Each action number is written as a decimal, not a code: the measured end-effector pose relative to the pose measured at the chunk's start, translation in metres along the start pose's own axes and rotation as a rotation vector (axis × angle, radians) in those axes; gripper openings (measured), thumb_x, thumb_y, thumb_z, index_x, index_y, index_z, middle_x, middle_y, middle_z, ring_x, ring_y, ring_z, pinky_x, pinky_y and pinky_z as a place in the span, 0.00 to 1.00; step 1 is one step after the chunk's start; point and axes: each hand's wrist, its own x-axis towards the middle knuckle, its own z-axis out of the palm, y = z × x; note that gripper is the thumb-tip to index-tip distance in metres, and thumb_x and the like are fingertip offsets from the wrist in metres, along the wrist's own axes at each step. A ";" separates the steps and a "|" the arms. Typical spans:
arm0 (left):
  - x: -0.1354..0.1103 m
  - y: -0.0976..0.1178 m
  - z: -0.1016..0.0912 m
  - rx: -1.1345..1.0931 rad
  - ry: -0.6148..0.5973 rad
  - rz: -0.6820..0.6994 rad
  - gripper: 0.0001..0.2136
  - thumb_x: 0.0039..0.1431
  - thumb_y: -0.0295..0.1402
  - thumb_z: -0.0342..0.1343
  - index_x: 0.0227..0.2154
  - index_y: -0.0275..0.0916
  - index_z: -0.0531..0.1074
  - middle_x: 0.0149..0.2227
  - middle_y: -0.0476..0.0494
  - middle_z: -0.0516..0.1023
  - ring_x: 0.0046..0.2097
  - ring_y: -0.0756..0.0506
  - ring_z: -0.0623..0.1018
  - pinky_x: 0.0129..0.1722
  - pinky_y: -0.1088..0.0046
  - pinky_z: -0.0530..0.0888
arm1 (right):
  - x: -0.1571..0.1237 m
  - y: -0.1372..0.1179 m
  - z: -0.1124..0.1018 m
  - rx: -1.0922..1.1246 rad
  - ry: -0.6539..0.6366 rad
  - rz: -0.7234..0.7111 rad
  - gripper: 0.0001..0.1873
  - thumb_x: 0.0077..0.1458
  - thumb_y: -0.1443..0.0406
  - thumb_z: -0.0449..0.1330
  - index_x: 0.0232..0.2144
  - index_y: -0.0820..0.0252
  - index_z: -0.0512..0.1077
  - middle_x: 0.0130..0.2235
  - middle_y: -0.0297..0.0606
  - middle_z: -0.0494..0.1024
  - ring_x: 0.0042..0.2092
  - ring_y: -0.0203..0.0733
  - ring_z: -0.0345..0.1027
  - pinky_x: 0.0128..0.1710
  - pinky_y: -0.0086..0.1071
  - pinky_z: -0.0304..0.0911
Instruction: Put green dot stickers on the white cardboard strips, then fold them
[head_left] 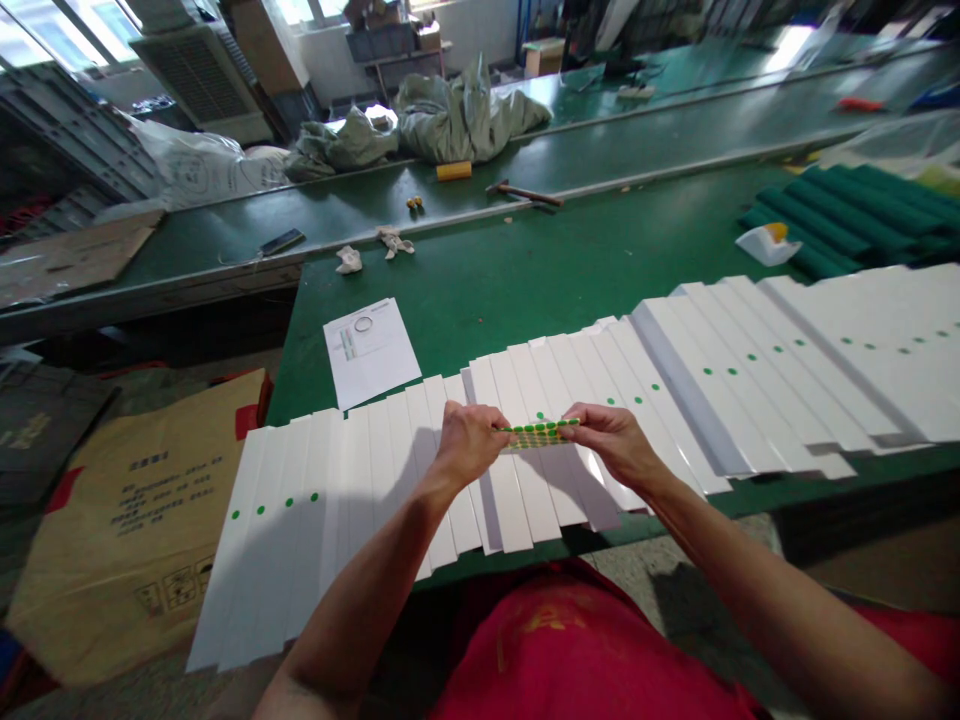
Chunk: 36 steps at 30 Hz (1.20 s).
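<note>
My left hand (pixel 466 440) and my right hand (pixel 609 438) each pinch one end of a small sheet of green dot stickers (pixel 538 432), held just above a long fanned row of white flat boxes (pixel 525 440) on the green table (pixel 517 280). Both hands have their fingers closed on the sheet. Some boxes to the left (pixel 274 508) and many to the right (pixel 750 358) carry a green dot each; the boxes right under my hands show few dots.
A printed white paper (pixel 370 350) lies behind the row. Green foam rolls (pixel 847 215) and a small white bottle (pixel 766 243) sit at the back right. A hammer (pixel 525 193) and yellow tape roll (pixel 454 171) lie on the conveyor. A cardboard box (pixel 127 510) stands on the floor at left.
</note>
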 end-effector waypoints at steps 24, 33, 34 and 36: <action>-0.013 0.010 -0.016 0.043 -0.007 0.177 0.06 0.55 0.32 0.58 0.29 0.38 0.79 0.31 0.45 0.81 0.36 0.46 0.76 0.41 0.68 0.64 | -0.005 -0.019 0.034 -0.080 0.048 0.019 0.15 0.52 0.57 0.65 0.20 0.59 0.71 0.21 0.31 0.66 0.26 0.35 0.58 0.26 0.31 0.56; -0.016 0.007 -0.026 -0.048 -0.126 0.062 0.07 0.53 0.32 0.58 0.29 0.38 0.81 0.26 0.47 0.79 0.29 0.49 0.74 0.33 0.74 0.67 | -0.006 -0.025 0.045 0.142 -0.021 0.116 0.11 0.48 0.58 0.68 0.24 0.59 0.76 0.24 0.33 0.73 0.28 0.37 0.65 0.29 0.31 0.63; -0.017 0.007 -0.026 -0.043 -0.116 0.077 0.06 0.53 0.32 0.58 0.29 0.38 0.81 0.27 0.47 0.79 0.30 0.50 0.74 0.34 0.74 0.67 | -0.007 -0.027 0.046 0.202 -0.028 0.140 0.10 0.47 0.59 0.69 0.26 0.59 0.77 0.26 0.34 0.75 0.29 0.38 0.67 0.30 0.33 0.65; -0.018 0.006 -0.026 -0.025 -0.084 0.117 0.06 0.53 0.31 0.58 0.28 0.38 0.80 0.27 0.47 0.80 0.30 0.49 0.74 0.37 0.73 0.68 | -0.008 -0.030 0.047 0.252 -0.033 0.156 0.09 0.46 0.60 0.69 0.27 0.59 0.79 0.27 0.36 0.77 0.30 0.39 0.68 0.32 0.34 0.67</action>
